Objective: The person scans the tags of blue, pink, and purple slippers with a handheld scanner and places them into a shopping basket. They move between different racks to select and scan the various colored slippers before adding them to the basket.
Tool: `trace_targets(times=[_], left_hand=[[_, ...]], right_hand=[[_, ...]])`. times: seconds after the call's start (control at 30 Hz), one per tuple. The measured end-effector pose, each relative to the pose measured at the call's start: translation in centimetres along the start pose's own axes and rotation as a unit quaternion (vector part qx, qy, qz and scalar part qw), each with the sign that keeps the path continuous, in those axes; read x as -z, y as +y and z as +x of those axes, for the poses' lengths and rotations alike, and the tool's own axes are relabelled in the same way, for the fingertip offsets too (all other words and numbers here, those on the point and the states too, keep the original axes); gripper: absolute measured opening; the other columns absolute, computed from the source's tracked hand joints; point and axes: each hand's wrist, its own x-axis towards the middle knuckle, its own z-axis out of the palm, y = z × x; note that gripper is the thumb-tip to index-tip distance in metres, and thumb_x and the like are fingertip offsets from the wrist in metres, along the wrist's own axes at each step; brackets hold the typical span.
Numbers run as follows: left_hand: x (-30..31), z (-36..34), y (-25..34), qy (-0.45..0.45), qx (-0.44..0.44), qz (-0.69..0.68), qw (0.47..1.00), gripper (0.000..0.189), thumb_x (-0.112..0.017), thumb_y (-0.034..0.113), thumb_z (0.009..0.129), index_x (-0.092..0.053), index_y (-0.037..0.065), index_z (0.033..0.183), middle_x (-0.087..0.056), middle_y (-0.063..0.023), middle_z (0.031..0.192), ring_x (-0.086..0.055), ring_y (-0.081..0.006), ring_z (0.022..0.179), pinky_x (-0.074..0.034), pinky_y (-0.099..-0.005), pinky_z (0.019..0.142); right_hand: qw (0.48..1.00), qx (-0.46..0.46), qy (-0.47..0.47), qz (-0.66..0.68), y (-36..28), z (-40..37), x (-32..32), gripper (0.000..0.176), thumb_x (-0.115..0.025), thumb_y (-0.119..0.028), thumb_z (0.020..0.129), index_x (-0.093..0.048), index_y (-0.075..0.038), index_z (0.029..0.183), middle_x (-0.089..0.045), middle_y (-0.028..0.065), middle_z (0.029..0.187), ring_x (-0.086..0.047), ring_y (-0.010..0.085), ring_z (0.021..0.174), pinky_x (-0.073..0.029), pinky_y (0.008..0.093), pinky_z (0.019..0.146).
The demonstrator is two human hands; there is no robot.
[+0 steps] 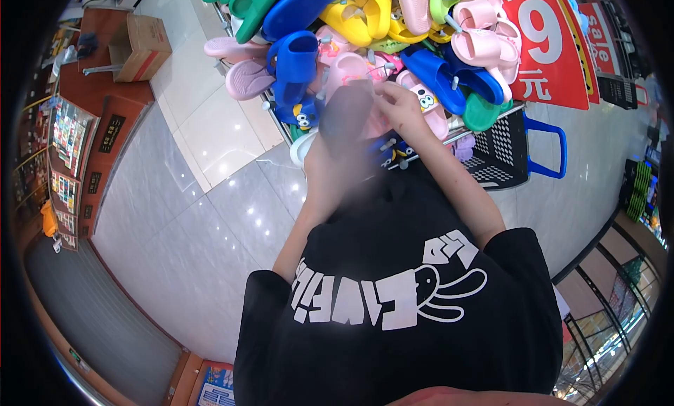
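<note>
A dark blurred patch lies over the middle of the view and hides much of what is between my hands. My left hand reaches up from the left to this patch, its fingers hidden there. My right hand comes in from the right, thumb and fingertips closed together beside a pale pink slipper. What they pinch is too small to make out. Close around are a blue slipper, another blue slipper and a pink slipper with cartoon eyes.
More slippers in green, yellow and pink are heaped on the wire rack above. A red price sign stands at the right, over a black basket with a blue handle. Far left, a cardboard box sits on a brown counter.
</note>
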Motion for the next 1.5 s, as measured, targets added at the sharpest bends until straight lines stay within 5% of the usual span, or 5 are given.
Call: trace_targets(times=[0.1,0.17,1.23,1.4,1.5], left_hand=[[0.1,0.1,0.3,0.001,-0.035,0.0,0.999,0.025,-0.067,0.007,0.083,-0.061,-0.003,0.106,-0.066,-0.0111,0.093,-0.064,-0.0154,0.079,-0.051,-0.0295,0.071],[-0.2,0.0,0.5,-0.008,0.057,-0.048,0.997,0.025,-0.067,0.006,0.083,-0.06,-0.003,0.105,-0.066,-0.0107,0.093,-0.064,-0.0152,0.08,-0.051,-0.0294,0.07],[-1.0,-0.3,-0.8,-0.045,-0.073,-0.008,0.996,0.029,-0.069,0.003,0.081,-0.062,-0.003,0.109,-0.069,-0.012,0.098,-0.066,-0.0181,0.09,-0.05,-0.0311,0.081],[0.8,-1.4,-2.2,-0.019,-0.021,-0.044,0.999,0.03,-0.07,0.004,0.082,-0.063,-0.002,0.11,-0.068,-0.0068,0.095,-0.065,-0.014,0.086,-0.05,-0.0286,0.078],[2.8,-2.2,-3.6,-0.003,0.055,-0.045,0.997,0.038,-0.072,0.007,0.077,-0.063,-0.001,0.114,-0.07,-0.013,0.1,-0.067,-0.0192,0.09,-0.051,-0.0312,0.08]], right_hand=[[0.999,-0.036,0.019,0.001,0.0,0.2,0.1,0.026,-0.069,-0.016,0.082,-0.067,0.003,0.099,-0.065,0.0105,0.089,-0.062,0.0157,0.079,-0.049,0.0282,0.072],[0.999,0.014,0.038,-0.026,-0.4,0.2,0.5,0.024,-0.069,-0.016,0.081,-0.067,0.003,0.096,-0.065,0.01,0.086,-0.062,0.0147,0.079,-0.049,0.0285,0.071],[0.997,-0.009,-0.028,0.076,0.4,-0.8,0.2,0.009,-0.065,-0.005,0.084,-0.061,0.002,0.09,-0.061,0.0079,0.085,-0.065,0.015,0.074,-0.052,0.0301,0.066],[0.992,-0.068,-0.042,0.097,-0.4,-1.2,1.2,0.014,-0.066,-0.008,0.084,-0.062,0.003,0.092,-0.061,0.0074,0.086,-0.063,0.0135,0.078,-0.051,0.0299,0.069],[0.997,0.02,-0.038,-0.06,-1.0,-1.4,2.6,0.019,-0.062,-0.008,0.087,-0.062,0.001,0.105,-0.065,0.0086,0.093,-0.065,0.0169,0.082,-0.052,0.0311,0.072]])
